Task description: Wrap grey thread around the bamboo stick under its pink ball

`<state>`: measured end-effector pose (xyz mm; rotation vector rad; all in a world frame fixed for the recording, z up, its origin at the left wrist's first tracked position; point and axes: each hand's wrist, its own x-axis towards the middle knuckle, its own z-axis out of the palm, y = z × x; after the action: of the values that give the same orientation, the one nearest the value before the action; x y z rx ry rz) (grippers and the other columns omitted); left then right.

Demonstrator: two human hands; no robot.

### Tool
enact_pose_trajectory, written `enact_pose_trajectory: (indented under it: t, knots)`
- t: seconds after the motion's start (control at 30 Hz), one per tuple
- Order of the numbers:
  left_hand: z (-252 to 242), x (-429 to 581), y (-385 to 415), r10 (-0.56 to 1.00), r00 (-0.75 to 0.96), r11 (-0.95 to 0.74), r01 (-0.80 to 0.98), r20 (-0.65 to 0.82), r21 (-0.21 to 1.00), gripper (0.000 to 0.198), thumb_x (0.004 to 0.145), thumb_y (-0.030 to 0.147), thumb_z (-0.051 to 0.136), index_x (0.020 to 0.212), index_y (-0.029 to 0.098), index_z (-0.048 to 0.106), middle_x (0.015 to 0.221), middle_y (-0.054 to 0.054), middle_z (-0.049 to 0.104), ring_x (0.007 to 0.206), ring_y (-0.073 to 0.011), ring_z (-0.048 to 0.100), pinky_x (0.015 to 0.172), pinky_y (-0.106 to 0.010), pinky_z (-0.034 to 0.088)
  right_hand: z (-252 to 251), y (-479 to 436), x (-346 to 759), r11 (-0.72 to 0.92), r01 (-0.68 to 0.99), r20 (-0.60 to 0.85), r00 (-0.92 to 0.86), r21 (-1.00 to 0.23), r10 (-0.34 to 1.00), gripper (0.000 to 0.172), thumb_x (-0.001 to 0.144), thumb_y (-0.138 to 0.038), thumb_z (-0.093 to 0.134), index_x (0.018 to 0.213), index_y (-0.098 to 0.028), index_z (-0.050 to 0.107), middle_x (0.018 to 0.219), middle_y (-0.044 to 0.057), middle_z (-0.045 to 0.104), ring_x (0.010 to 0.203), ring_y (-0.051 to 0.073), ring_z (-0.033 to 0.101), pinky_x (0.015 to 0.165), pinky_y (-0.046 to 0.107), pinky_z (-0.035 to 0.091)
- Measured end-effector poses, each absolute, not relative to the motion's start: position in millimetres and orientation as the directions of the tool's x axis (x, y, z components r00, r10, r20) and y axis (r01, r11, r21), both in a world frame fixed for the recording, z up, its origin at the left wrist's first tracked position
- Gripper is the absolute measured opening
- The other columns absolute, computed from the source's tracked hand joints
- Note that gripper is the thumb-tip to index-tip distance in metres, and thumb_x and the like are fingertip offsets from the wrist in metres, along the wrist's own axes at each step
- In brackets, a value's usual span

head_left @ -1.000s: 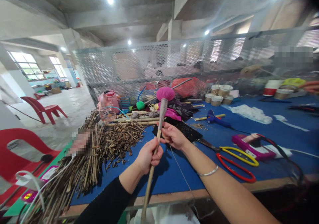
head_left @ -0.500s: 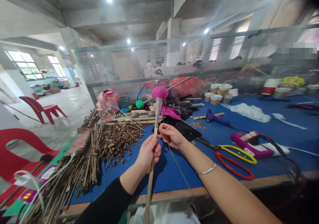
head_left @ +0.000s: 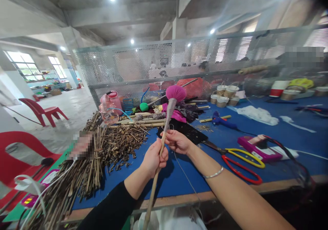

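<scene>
My left hand (head_left: 155, 156) is closed around a wooden stick (head_left: 151, 197), which leans with its top to the right. At the stick's far end sits a round magenta cloth ball (head_left: 176, 92). Below the ball, grey string is wound tightly around the neck (head_left: 169, 115). Just right of the stick, my right hand (head_left: 178, 142) pinches the string close to the lower end of the winding. A loose length of string (head_left: 186, 175) runs down from that hand over the table's front edge.
Scissors (head_left: 243, 158) with yellow and red handles, a blue glue gun (head_left: 222, 120) and a purple power strip (head_left: 258, 151) lie on the right of the blue table (head_left: 120, 189). Dried stalks (head_left: 89, 168) cover the left side. A pink jug (head_left: 112, 103) stands behind them.
The stick's ball end has swung to the right and tilted more. My right hand has shifted slightly down and stays beside the stick. My left hand keeps its hold.
</scene>
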<state>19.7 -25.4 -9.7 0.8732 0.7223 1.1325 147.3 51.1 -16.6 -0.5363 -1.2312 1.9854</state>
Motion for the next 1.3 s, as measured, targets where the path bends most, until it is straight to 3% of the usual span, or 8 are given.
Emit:
enact_pose_trajectory:
  t: [0.17,0.3,0.47,0.67,0.87,0.97,1.07,1.3]
  knots:
    - [-20,27,-24,0.998,0.051,-0.008,-0.334,0.026,0.943,0.042,0.069,0.056,0.061,0.078,0.02,0.04,0.046,0.01,0.041,0.028,-0.0018,0.029,0.027,-0.013,0.02,-20,50,140,-0.243,-0.401,0.037,-0.577,-0.883,0.816,0.03,0.062,-0.034,0.074,0.077,-0.011,0.061,0.043,-0.009,0.035,0.036,0.0,0.015,0.034,0.016,0.007]
    - [-20,24,-22,0.996,0.027,-0.081,-0.252,0.09,0.964,0.037,0.072,0.05,0.06,0.072,0.019,0.04,0.041,0.01,0.041,0.026,-0.0023,0.031,0.027,-0.013,0.021,-19,52,141,-0.208,-0.393,0.057,-0.564,-0.896,0.824,0.031,0.064,-0.036,0.073,0.078,-0.012,0.06,0.042,-0.012,0.025,0.037,0.001,0.01,0.034,0.016,0.006]
    - [-16,21,-23,0.994,0.04,-0.089,-0.285,0.105,0.954,0.034,0.075,0.048,0.057,0.073,0.017,0.044,0.052,0.007,0.047,0.029,-0.0012,0.034,0.026,-0.013,0.025,-11,57,150,-0.044,-0.3,0.128,-0.53,-0.953,0.838,0.036,0.061,-0.036,0.074,0.085,-0.016,0.056,0.042,-0.013,0.029,0.034,0.002,0.013,0.033,0.017,0.008]
    - [-17,22,-23,0.996,0.035,-0.074,-0.27,0.087,0.96,0.036,0.073,0.049,0.059,0.07,0.017,0.043,0.052,0.008,0.046,0.028,-0.001,0.032,0.025,-0.014,0.024,-6,58,157,0.229,-0.132,0.26,-0.313,-0.964,0.914,0.028,0.063,-0.035,0.073,0.066,-0.014,0.054,0.045,-0.009,0.036,0.035,0.001,0.021,0.035,0.019,0.01]
    - [-16,20,-21,0.991,0.131,0.019,-0.33,0.025,0.944,0.039,0.071,0.053,0.058,0.079,0.015,0.051,0.05,0.007,0.047,0.031,-0.0023,0.034,0.029,-0.015,0.025,-8,57,155,0.098,-0.265,0.216,-0.467,-0.959,0.857,0.037,0.067,-0.035,0.069,0.097,-0.015,0.058,0.042,-0.013,0.026,0.033,0.002,0.013,0.034,0.02,0.006]
    - [-16,20,-20,0.958,0.274,0.185,-0.378,-0.081,0.907,0.041,0.072,0.052,0.058,0.086,0.014,0.054,0.052,0.005,0.047,0.036,-0.0036,0.038,0.034,-0.016,0.028,-10,58,154,0.068,-0.317,0.208,-0.431,-0.946,0.878,0.037,0.064,-0.032,0.072,0.092,-0.014,0.057,0.042,-0.013,0.029,0.032,0.001,0.014,0.033,0.019,0.006]
    - [-16,20,-20,0.944,0.283,0.283,-0.423,-0.171,0.861,0.04,0.072,0.05,0.058,0.086,0.013,0.053,0.05,0.008,0.039,0.034,-0.0009,0.026,0.033,-0.014,0.018,-15,60,152,0.059,-0.307,0.185,-0.397,-0.95,0.899,0.034,0.062,-0.03,0.073,0.087,-0.015,0.054,0.042,-0.013,0.031,0.031,0.001,0.014,0.033,0.019,0.006]
    - [-11,21,-27,0.979,0.162,0.185,-0.436,-0.125,0.881,0.035,0.07,0.047,0.062,0.084,0.017,0.05,0.047,0.01,0.032,0.034,-0.0006,0.018,0.034,-0.013,0.009,-19,58,143,-0.079,-0.296,0.093,-0.524,-0.952,0.847,0.033,0.067,-0.037,0.07,0.085,-0.014,0.056,0.043,-0.01,0.04,0.032,0.001,0.017,0.032,0.018,0.007]
